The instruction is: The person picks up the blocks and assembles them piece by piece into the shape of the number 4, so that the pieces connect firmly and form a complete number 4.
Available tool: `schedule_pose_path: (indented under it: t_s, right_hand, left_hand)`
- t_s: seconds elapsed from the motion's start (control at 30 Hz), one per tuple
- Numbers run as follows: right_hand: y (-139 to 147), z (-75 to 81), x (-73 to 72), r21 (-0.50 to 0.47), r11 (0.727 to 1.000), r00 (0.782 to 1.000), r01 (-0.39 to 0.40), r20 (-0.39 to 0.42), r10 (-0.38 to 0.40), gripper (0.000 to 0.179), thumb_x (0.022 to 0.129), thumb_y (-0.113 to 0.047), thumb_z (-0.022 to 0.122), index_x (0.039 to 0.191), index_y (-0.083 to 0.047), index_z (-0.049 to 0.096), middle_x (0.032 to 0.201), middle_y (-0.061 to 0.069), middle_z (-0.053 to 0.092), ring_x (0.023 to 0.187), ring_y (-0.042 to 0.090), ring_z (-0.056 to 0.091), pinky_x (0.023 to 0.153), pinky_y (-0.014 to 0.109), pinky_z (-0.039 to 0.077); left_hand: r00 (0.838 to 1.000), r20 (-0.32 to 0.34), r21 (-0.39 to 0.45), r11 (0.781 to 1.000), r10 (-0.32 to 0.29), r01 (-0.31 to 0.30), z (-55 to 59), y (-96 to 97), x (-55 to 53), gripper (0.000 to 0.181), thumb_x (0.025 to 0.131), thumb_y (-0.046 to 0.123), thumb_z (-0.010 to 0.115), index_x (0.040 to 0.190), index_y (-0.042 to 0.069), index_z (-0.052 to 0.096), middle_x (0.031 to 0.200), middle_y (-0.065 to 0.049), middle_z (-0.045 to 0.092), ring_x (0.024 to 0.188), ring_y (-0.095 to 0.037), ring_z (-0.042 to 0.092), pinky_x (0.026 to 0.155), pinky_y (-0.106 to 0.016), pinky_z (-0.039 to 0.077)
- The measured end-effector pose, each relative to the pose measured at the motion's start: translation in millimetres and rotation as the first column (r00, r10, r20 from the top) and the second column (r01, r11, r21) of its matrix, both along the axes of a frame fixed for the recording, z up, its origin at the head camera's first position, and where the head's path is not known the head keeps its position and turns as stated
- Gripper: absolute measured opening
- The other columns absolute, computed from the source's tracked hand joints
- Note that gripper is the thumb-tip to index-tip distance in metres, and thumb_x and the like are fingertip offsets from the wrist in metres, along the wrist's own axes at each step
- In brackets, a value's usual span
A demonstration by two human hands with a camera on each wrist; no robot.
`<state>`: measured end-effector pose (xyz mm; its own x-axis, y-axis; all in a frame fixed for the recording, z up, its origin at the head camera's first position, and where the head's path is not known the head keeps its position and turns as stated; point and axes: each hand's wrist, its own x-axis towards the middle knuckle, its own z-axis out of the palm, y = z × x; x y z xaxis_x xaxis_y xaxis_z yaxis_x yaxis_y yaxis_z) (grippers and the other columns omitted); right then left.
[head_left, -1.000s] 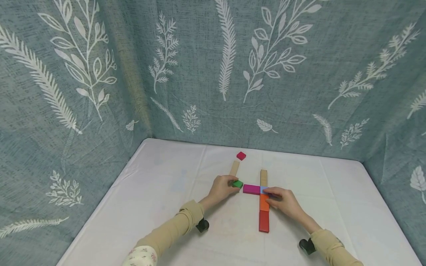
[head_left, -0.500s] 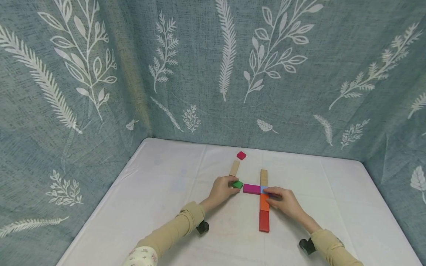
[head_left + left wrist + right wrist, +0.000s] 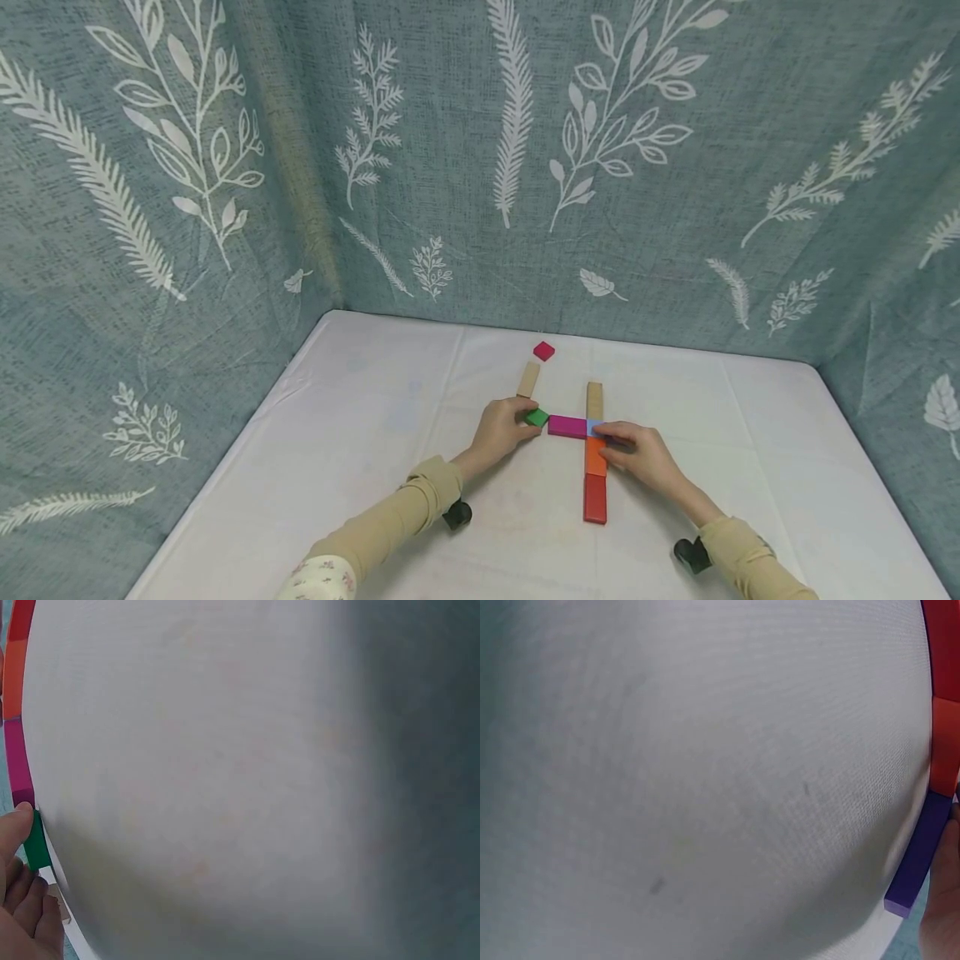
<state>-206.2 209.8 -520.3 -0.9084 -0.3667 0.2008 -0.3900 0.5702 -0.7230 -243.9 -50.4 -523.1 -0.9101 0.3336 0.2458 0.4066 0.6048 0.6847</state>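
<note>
My left hand (image 3: 504,432) pinches a small green block (image 3: 537,417) between thumb and fingers, close to the free left end of the magenta block (image 3: 567,426). In the left wrist view, the thumb covers the meeting of magenta and green. My right hand (image 3: 643,454) rests over the right side of the cross of blocks, fingertips at the blue block (image 3: 592,428) and orange block (image 3: 595,457). A purple block (image 3: 919,853) lies beneath it, mostly hidden from above. A natural wood block (image 3: 595,402) tops the upright row, and a red block (image 3: 595,498) ends it.
Beyond the left hand lies another plain wood block (image 3: 528,379), with a small crimson block (image 3: 543,351) farther back. The white-covered table (image 3: 375,375) is enclosed by blue-green leaf-patterned curtains (image 3: 465,167). A black wrist device (image 3: 692,555) hangs under the right sleeve.
The green block has turned slightly and shifted a little toward the magenta block, with the left hand moving along. The right hand and the other blocks stay in place.
</note>
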Motion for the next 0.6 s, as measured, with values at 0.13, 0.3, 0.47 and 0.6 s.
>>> schedule_pose_path:
  t_s: [0.13, 0.3, 0.47, 0.6]
  right_hand:
    - [-0.1, -0.4, 0.5, 0.002, 1.000, 1.000, 0.003, 0.005, -0.003, 0.036, 0.080, -0.004, 0.073, 0.115, -0.004, 0.068, 0.114, 0.013, 0.068, 0.108, 0.031, 0.063, 0.090, 0.038, 0.052]
    - [-0.5, -1.0, 0.9, -0.004, 1.000, 1.000, 0.004, 0.014, -0.004, 0.036, 0.080, -0.004, 0.073, 0.115, -0.004, 0.068, 0.114, 0.013, 0.068, 0.108, 0.031, 0.063, 0.090, 0.039, 0.052]
    - [-1.2, -1.5, 1.1, -0.008, 1.000, 1.000, 0.004, 0.016, -0.004, 0.035, 0.080, -0.004, 0.073, 0.115, -0.004, 0.068, 0.114, 0.013, 0.068, 0.107, 0.031, 0.063, 0.090, 0.039, 0.052]
    - [-1.4, -1.4, 1.3, -0.012, 1.000, 1.000, 0.006, 0.022, -0.005, 0.036, 0.080, -0.004, 0.073, 0.115, -0.004, 0.068, 0.114, 0.013, 0.068, 0.108, 0.031, 0.063, 0.090, 0.039, 0.052]
  left_hand:
    - [1.000, -0.012, 0.005, 1.000, 0.002, -0.002, 0.9, 0.0, 1.1, 0.035, 0.077, 0.012, 0.078, 0.108, 0.000, 0.068, 0.110, -0.011, 0.070, 0.103, -0.022, 0.066, 0.091, -0.032, 0.052]
    - [1.000, -0.021, -0.006, 1.000, 0.010, -0.010, 2.1, 0.1, 2.6, 0.035, 0.077, 0.012, 0.078, 0.108, 0.000, 0.068, 0.110, -0.012, 0.070, 0.104, -0.023, 0.066, 0.091, -0.032, 0.052]
    - [1.000, -0.006, -0.005, 1.000, 0.022, -0.022, 2.6, 0.7, 3.5, 0.036, 0.076, 0.013, 0.078, 0.109, 0.000, 0.068, 0.111, -0.011, 0.070, 0.105, -0.022, 0.066, 0.091, -0.031, 0.052]
    - [1.000, -0.016, -0.002, 1.000, 0.026, -0.026, 1.4, 0.8, 3.0, 0.036, 0.076, 0.013, 0.078, 0.109, 0.001, 0.069, 0.110, -0.011, 0.070, 0.104, -0.021, 0.066, 0.092, -0.032, 0.051]
